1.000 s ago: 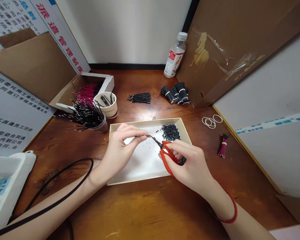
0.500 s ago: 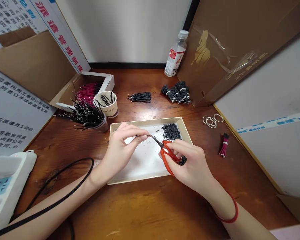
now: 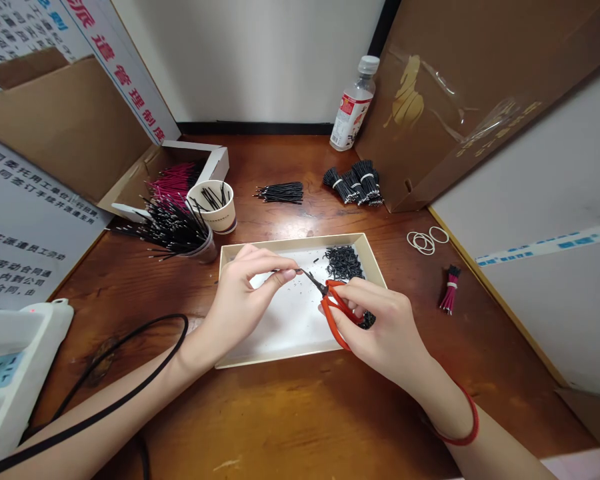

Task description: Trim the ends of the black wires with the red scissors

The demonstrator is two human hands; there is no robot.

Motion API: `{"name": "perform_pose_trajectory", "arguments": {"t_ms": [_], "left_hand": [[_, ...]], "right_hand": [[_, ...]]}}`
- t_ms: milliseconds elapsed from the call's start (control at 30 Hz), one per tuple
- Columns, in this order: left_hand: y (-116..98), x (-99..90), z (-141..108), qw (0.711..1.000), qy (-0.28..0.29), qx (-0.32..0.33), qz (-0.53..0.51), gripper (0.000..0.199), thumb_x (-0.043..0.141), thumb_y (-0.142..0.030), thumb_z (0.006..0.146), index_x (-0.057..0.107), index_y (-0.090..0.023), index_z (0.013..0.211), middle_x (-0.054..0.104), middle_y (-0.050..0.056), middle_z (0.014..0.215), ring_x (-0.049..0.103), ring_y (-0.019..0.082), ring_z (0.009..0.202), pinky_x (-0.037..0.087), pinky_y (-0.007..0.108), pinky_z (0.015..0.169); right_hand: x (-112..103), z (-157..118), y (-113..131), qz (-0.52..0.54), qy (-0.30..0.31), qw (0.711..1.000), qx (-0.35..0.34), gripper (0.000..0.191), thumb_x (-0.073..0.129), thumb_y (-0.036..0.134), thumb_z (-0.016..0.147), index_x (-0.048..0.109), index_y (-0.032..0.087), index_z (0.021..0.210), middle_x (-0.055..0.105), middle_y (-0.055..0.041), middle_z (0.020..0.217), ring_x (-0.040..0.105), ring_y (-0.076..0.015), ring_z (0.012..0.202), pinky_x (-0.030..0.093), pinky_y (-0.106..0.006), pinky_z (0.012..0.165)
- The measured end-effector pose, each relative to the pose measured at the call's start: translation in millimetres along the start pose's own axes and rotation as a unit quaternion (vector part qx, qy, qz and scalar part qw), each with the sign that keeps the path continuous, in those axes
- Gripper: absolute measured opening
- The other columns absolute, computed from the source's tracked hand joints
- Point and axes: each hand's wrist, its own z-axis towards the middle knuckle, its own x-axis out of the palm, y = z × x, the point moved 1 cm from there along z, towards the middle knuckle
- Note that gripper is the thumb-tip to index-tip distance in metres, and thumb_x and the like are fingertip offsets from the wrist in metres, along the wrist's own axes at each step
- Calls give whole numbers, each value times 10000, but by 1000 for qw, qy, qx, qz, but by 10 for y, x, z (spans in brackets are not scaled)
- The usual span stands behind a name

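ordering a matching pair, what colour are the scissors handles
The looped plastic scissor handles are orange-red, clearest in the head view.

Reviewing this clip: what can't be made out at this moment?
From the head view:
The wire end in the left hand: hidden by its fingers.
The black clippings in the tray: partly hidden by the right hand.
The scissors' blades: too small to tell apart from the wire.
The bottle label: too small to read.
The power strip: cut off by the left edge.
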Motion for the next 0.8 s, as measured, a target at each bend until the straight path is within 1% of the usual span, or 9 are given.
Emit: {"name": "perform_pose_trajectory", "arguments": {"t_ms": [233, 400, 567, 700, 800], "left_hand": [[-13, 0, 6, 1000, 3, -7, 0, 108, 669, -191, 823, 768, -234, 817, 748, 16, 808, 592, 179, 784, 434, 321, 727], [-16, -1, 6, 1000, 4, -4, -1, 111, 680, -165, 819, 765, -234, 804, 751, -2, 798, 594, 167, 775, 436, 317, 739], [-18, 3, 16, 1000, -3, -4, -8, 108, 704, -157, 800, 770, -243, 806, 753, -1, 800, 600, 171, 764, 442, 320, 723], [-26, 6, 23, 1000, -2, -14, -12, 109, 713, -158, 791, 773, -249, 796, 752, 3, 793, 602, 177, 757, 449, 329, 726], [-28, 3, 18, 1000, -1, -9, -11, 114, 715, -151, 792, 774, -248, 805, 754, -2, 797, 605, 171, 765, 447, 319, 720]], "right_hand": [[5, -7, 2, -1, -5, 1000, 12, 108, 580, 123, 823, 598, 164, 726, 427, 36, 572, 373, -79, 502, 323, -213, 469], [14, 2, 18, 5, -6, 1000, 21, 119, 597, 138, 822, 569, 161, 709, 423, 39, 572, 372, -73, 500, 331, -205, 460], [4, 7, 17, 15, 1, 1000, 19, 80, 600, 123, 815, 582, 147, 741, 427, 42, 580, 379, -69, 505, 343, -198, 466], [4, -4, 11, 15, 3, 1000, 21, 77, 604, 119, 816, 586, 143, 745, 425, 42, 585, 375, -67, 506, 338, -201, 469], [9, -6, 9, 15, 4, 1000, 20, 78, 606, 110, 816, 588, 139, 746, 424, 43, 586, 375, -66, 510, 337, -201, 474]]}}
